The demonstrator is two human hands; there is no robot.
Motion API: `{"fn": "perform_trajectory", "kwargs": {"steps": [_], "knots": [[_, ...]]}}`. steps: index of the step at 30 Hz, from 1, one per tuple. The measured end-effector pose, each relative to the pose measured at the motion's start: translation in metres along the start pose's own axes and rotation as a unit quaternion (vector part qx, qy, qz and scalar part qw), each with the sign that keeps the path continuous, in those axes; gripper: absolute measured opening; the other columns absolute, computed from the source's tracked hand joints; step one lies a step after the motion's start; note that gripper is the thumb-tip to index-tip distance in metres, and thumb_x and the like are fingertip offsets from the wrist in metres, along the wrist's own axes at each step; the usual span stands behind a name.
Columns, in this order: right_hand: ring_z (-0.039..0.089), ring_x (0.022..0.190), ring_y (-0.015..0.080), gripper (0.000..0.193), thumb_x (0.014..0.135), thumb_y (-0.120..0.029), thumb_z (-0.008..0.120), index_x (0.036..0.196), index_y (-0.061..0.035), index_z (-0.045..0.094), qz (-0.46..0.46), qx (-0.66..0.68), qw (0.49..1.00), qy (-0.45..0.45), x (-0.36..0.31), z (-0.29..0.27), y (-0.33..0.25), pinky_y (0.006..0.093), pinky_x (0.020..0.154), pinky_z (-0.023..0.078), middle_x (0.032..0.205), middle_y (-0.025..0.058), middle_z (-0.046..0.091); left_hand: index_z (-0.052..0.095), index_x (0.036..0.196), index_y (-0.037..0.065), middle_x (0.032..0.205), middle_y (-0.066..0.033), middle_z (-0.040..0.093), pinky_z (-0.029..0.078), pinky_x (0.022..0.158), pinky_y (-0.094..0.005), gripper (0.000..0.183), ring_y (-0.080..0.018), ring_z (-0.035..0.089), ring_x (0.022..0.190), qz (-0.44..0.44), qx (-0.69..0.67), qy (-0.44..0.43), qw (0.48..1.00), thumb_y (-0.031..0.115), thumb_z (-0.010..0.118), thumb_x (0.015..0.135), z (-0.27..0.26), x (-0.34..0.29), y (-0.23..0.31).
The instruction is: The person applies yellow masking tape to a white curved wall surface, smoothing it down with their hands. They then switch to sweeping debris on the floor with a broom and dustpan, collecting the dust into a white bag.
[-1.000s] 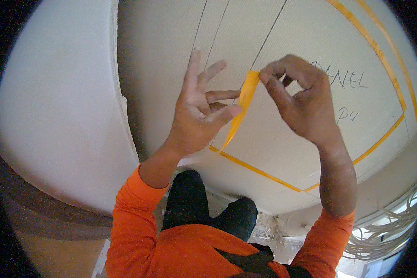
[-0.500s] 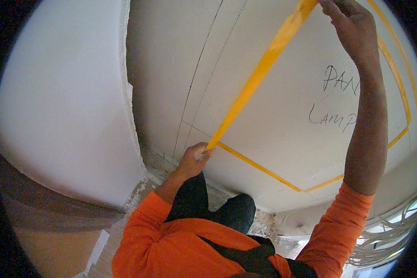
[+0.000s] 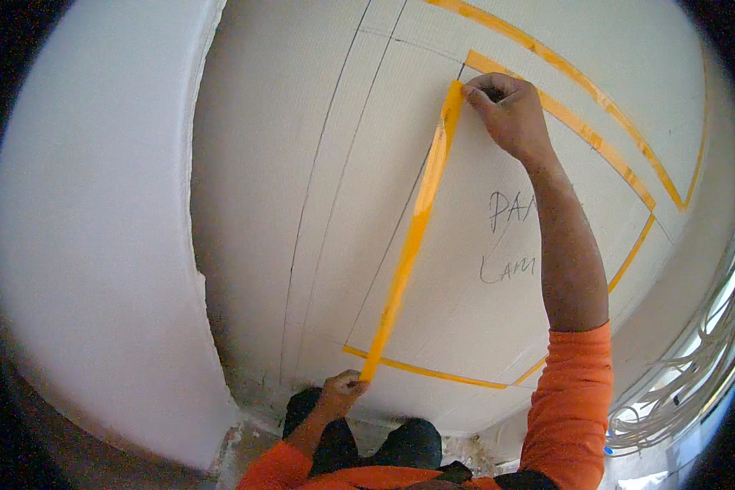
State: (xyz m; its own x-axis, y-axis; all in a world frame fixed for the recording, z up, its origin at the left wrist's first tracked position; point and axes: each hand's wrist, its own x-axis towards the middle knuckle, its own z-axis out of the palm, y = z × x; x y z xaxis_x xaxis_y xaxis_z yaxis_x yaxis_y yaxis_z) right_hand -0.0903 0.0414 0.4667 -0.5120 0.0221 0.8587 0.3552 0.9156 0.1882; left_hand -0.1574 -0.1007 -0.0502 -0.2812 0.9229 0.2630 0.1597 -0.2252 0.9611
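Observation:
A long strip of yellow tape (image 3: 417, 220) runs stretched between my two hands in front of a pale wall panel (image 3: 245, 212). At its upper end my right hand (image 3: 506, 110) pinches the tape between thumb and fingers, just below the corner of a taped rectangle. Low down, near my knees, my left hand (image 3: 343, 394) is closed on the other end. The strip slants beside a thin drawn line and crosses the bottom tape line (image 3: 433, 373). Whether the strip touches the panel along its length, I cannot tell.
Wider tape bands (image 3: 588, 145) mark the panel's upper right, with handwriting (image 3: 508, 237) inside the rectangle. A white wall (image 3: 98, 204) with a ragged edge stands at left. Coiled pale cables (image 3: 682, 400) are at lower right. My dark-trousered knees (image 3: 408, 445) are close to the panel's base.
The view has shifted upward, showing more of the upper taped lines. My right hand now holds the strip's upper end near the rectangle's top corner; both hands still grip the tape.

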Motion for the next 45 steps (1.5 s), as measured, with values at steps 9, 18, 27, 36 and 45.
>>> {"fn": "perform_trajectory", "kwargs": {"steps": [9, 18, 27, 36, 45], "knots": [[0.063, 0.077, 0.0278, 0.024, 0.083, -0.030, 0.064, 0.087, -0.0079, 0.072, -0.164, -0.114, 0.978, 0.052, 0.048, -0.017, -0.004, 0.0371, 0.073, 0.051, 0.086, 0.0114, 0.067, 0.062, 0.100, -0.005, 0.088, -0.0082, 0.063, 0.054, 0.073, -0.0321, 0.032, -0.0165, 0.062, 0.075, -0.019, -0.228, 0.094, 0.969, 0.020, 0.072, 0.082, -0.023, -0.003, -0.001], [0.062, 0.068, 0.0235, 0.021, 0.077, -0.024, 0.069, 0.080, -0.0026, 0.071, -0.143, -0.179, 0.969, -0.093, 0.077, -0.036, -0.015, 0.0359, 0.064, 0.050, 0.075, 0.0153, 0.065, 0.057, 0.110, -0.006, 0.096, -0.0102, 0.062, 0.054, 0.078, -0.0333, 0.034, -0.0206, 0.063, 0.084, -0.040, -0.444, 0.160, 0.881, 0.007, 0.070, 0.082, -0.019, 0.009, -0.031], [0.061, 0.070, 0.0237, 0.021, 0.079, -0.023, 0.068, 0.083, -0.0030, 0.071, -0.131, -0.175, 0.971, -0.097, 0.076, -0.029, -0.008, 0.0357, 0.071, 0.050, 0.077, 0.0144, 0.066, 0.058, 0.106, -0.003, 0.092, -0.0061, 0.061, 0.052, 0.074, -0.0293, 0.041, -0.0179, 0.061, 0.080, -0.041, -0.443, 0.218, 0.868, 0.023, 0.074, 0.079, -0.017, 0.018, -0.053], [0.061, 0.075, 0.0181, 0.022, 0.084, -0.022, 0.067, 0.083, -0.0007, 0.069, -0.028, -0.130, 0.990, -0.038, 0.055, -0.032, -0.035, 0.0340, 0.069, 0.050, 0.085, 0.0107, 0.066, 0.062, 0.101, -0.004, 0.087, -0.0061, 0.062, 0.052, 0.072, -0.0272, 0.033, -0.0162, 0.061, 0.080, -0.039, -0.402, 0.301, 0.864, 0.015, 0.076, 0.078, -0.019, 0.051, -0.055], [0.055, 0.062, 0.0206, 0.023, 0.085, -0.022, 0.063, 0.078, 0.0000, 0.066, -0.068, -0.176, 0.976, -0.109, 0.081, -0.037, -0.004, 0.0340, 0.065, 0.048, 0.067, 0.0094, 0.059, 0.056, 0.117, -0.002, 0.099, -0.0074, 0.062, 0.054, 0.076, -0.0277, 0.042, -0.0155, 0.061, 0.085, -0.015, -0.352, 0.300, 0.887, 0.007, 0.073, 0.079, -0.014, 0.046, -0.035]]}}
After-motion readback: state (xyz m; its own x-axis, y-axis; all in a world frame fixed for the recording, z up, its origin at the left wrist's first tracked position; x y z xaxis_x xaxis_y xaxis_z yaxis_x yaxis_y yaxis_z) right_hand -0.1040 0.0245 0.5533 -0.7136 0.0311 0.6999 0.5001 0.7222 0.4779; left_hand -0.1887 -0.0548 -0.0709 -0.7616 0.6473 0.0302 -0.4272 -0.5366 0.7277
